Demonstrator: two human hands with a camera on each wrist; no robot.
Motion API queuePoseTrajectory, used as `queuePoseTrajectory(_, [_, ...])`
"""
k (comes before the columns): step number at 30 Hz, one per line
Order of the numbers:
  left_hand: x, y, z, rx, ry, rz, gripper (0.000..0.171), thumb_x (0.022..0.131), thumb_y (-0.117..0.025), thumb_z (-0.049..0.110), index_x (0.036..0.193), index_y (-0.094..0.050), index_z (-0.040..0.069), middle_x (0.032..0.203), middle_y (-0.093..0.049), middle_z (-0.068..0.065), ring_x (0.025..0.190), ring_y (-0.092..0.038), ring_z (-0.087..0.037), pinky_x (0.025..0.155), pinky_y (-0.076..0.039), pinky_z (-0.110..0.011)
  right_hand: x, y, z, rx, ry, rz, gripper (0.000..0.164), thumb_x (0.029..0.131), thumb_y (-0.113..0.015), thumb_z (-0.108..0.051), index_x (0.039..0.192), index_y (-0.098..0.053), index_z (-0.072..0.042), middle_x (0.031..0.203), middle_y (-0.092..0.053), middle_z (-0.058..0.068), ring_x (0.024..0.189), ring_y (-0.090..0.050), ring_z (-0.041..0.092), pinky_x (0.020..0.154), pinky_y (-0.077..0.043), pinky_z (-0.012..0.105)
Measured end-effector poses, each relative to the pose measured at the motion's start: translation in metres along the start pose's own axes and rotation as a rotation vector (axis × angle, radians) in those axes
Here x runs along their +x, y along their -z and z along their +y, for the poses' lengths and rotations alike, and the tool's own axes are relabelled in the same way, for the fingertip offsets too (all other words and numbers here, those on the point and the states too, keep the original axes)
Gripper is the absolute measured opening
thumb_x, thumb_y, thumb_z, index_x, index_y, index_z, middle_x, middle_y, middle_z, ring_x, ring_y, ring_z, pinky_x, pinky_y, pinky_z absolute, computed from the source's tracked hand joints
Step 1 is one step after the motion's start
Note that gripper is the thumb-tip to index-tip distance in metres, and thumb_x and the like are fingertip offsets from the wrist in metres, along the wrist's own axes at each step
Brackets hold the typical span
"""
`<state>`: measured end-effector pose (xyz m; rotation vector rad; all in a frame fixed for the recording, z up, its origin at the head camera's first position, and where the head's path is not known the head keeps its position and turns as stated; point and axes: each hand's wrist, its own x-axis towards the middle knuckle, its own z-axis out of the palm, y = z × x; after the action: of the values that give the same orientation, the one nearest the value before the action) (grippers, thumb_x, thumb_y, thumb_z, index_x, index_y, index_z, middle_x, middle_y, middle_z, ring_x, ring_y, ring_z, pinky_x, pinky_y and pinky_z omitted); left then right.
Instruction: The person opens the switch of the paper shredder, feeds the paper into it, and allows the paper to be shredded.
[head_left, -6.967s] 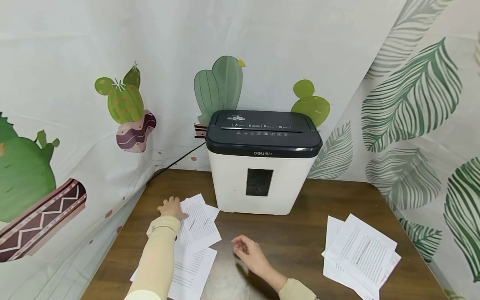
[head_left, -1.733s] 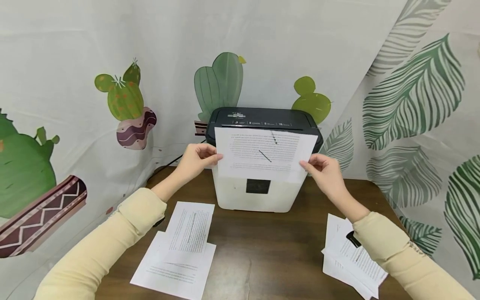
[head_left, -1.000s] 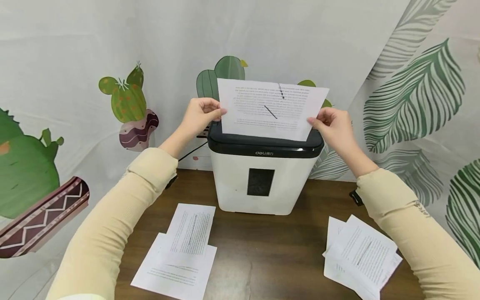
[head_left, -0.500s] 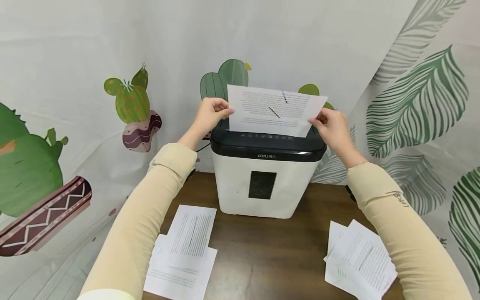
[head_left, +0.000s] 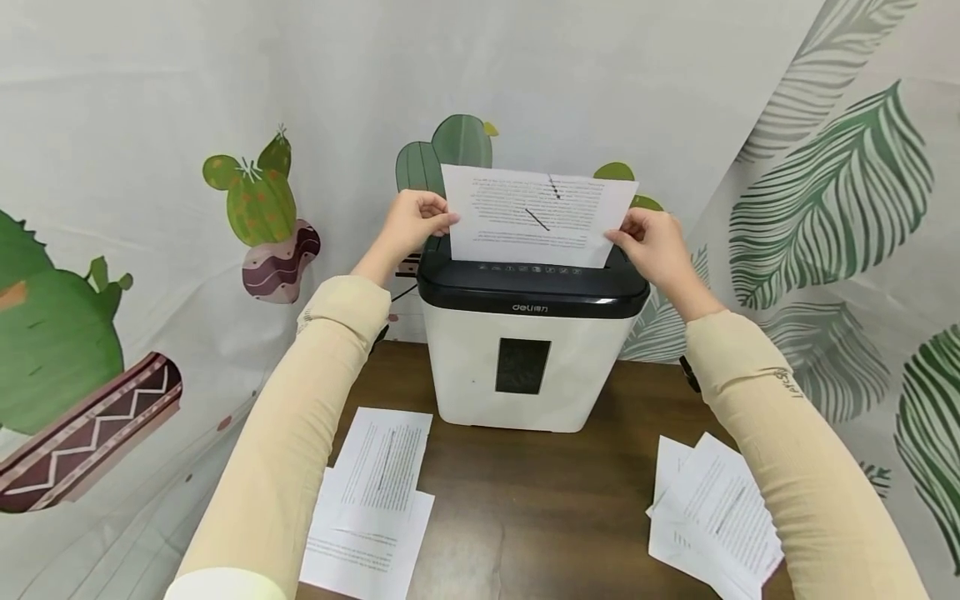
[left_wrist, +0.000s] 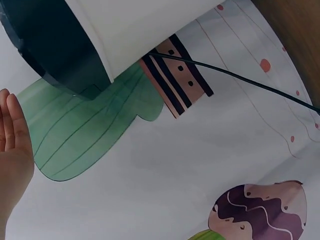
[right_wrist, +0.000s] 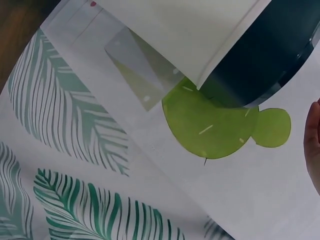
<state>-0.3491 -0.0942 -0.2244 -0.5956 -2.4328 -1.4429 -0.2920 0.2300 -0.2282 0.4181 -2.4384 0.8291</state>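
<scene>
A printed sheet of paper with two black pen strokes stands upright over the paper shredder, its lower edge at the slot in the dark lid. My left hand pinches the sheet's left edge between thumb and fingers. On the opposite edge my right hand pinches it the same way. In the left wrist view only part of the left hand shows beside the dark lid. The right wrist view catches just a sliver of the right hand.
Several printed sheets lie on the wooden table at front left, partly behind the left sleeve. Another pile of sheets lies at front right. A black cord runs from the shredder. A patterned cloth hangs behind.
Seven seconds ago the left hand was on the left papers. Both hands then raised one sheet before the shredder, lifted it above the lid and brought its lower edge to the slot.
</scene>
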Motion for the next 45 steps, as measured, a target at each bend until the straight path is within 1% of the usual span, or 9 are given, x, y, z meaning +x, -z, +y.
queuePoseTrajectory(3, [-0.002, -0.001, -0.002, 0.010, 0.005, -0.008, 0.013, 0.086, -0.067, 0.009, 0.085, -0.065, -0.004, 0.069, -0.065, -0.003, 0.076, -0.065, -0.031, 0.076, -0.055, -0.036, -0.001, 0.000, 0.000, 0.006, -0.006, -0.022, 0.017, 0.090, -0.062, -0.009, 0.088, -0.064, 0.007, 0.084, -0.065, 0.026, 0.058, -0.042, -0.009, 0.056, -0.034, 0.010])
queuePoseTrajectory(7, [-0.005, -0.005, -0.006, 0.061, 0.002, -0.004, 0.015, 0.087, -0.067, 0.011, 0.093, -0.067, -0.003, 0.082, -0.069, -0.013, 0.080, -0.065, -0.030, 0.074, -0.054, -0.031, -0.003, -0.005, 0.004, -0.003, -0.035, -0.026, 0.017, 0.090, -0.062, -0.010, 0.088, -0.063, 0.007, 0.084, -0.064, 0.025, 0.059, -0.043, -0.005, 0.057, -0.034, 0.012])
queuePoseTrajectory(12, [-0.007, -0.010, -0.008, 0.026, -0.026, 0.061, 0.025, 0.088, -0.067, 0.013, 0.109, -0.067, 0.000, 0.101, -0.070, -0.019, 0.085, -0.067, -0.022, 0.076, -0.052, -0.025, -0.005, -0.012, 0.011, 0.006, -0.058, 0.002, 0.016, 0.090, -0.062, -0.007, 0.088, -0.063, 0.008, 0.083, -0.064, 0.025, 0.060, -0.044, -0.001, 0.058, -0.034, 0.013])
queuePoseTrajectory(15, [-0.006, -0.013, -0.006, -0.015, -0.054, 0.128, 0.023, 0.087, -0.067, 0.014, 0.105, -0.068, -0.001, 0.099, -0.070, -0.020, 0.078, -0.065, -0.013, 0.075, -0.051, -0.023, -0.006, -0.015, 0.012, -0.004, -0.066, 0.012, 0.015, 0.090, -0.063, -0.007, 0.088, -0.063, 0.008, 0.084, -0.064, 0.025, 0.062, -0.045, 0.002, 0.060, -0.035, 0.014])
queuePoseTrajectory(19, [-0.006, -0.016, -0.003, -0.003, -0.062, 0.184, 0.020, 0.086, -0.069, 0.015, 0.095, -0.069, -0.003, 0.091, -0.070, -0.020, 0.067, -0.060, -0.005, 0.068, -0.049, -0.019, -0.006, -0.019, 0.012, -0.003, -0.089, 0.033, 0.016, 0.090, -0.062, -0.008, 0.089, -0.063, 0.008, 0.084, -0.064, 0.023, 0.065, -0.045, 0.001, 0.063, -0.036, 0.015])
queuePoseTrajectory(25, [-0.007, -0.018, -0.008, -0.001, -0.052, 0.185, 0.019, 0.086, -0.069, 0.013, 0.091, -0.068, -0.006, 0.086, -0.069, -0.022, 0.063, -0.059, -0.006, 0.063, -0.048, -0.016, -0.004, -0.024, 0.008, 0.199, -0.107, 0.170, 0.017, 0.091, -0.060, -0.006, 0.095, -0.059, 0.011, 0.080, -0.054, 0.000, 0.067, -0.045, -0.008, 0.065, -0.037, 0.010])
queuePoseTrajectory(27, [-0.008, -0.018, -0.010, 0.006, -0.051, 0.181, 0.019, 0.086, -0.069, 0.013, 0.090, -0.068, -0.006, 0.087, -0.069, -0.023, 0.062, -0.058, -0.004, 0.064, -0.048, -0.016, -0.004, -0.025, 0.008, 0.211, -0.104, 0.193, 0.016, 0.091, -0.061, -0.006, 0.093, -0.059, 0.010, 0.079, -0.052, -0.004, 0.066, -0.045, -0.008, 0.065, -0.037, 0.009])
queuePoseTrajectory(35, [-0.011, -0.019, -0.014, 0.082, -0.030, 0.154, 0.018, 0.087, -0.067, 0.013, 0.092, -0.067, -0.005, 0.090, -0.070, -0.022, 0.067, -0.062, -0.010, 0.066, -0.049, -0.020, -0.007, -0.028, 0.011, 0.120, -0.115, 0.165, 0.017, 0.090, -0.062, -0.008, 0.089, -0.061, 0.009, 0.082, -0.060, 0.016, 0.063, -0.041, -0.008, 0.061, -0.035, 0.009])
queuePoseTrajectory(45, [-0.014, -0.022, -0.017, 0.126, -0.015, 0.114, 0.018, 0.088, -0.066, 0.013, 0.091, -0.067, -0.005, 0.088, -0.070, -0.022, 0.074, -0.065, -0.024, 0.062, -0.044, -0.016, -0.011, -0.031, 0.014, 0.069, -0.127, 0.119, 0.017, 0.089, -0.063, -0.008, 0.087, -0.062, 0.009, 0.082, -0.061, 0.021, 0.061, -0.039, -0.010, 0.061, -0.033, 0.009])
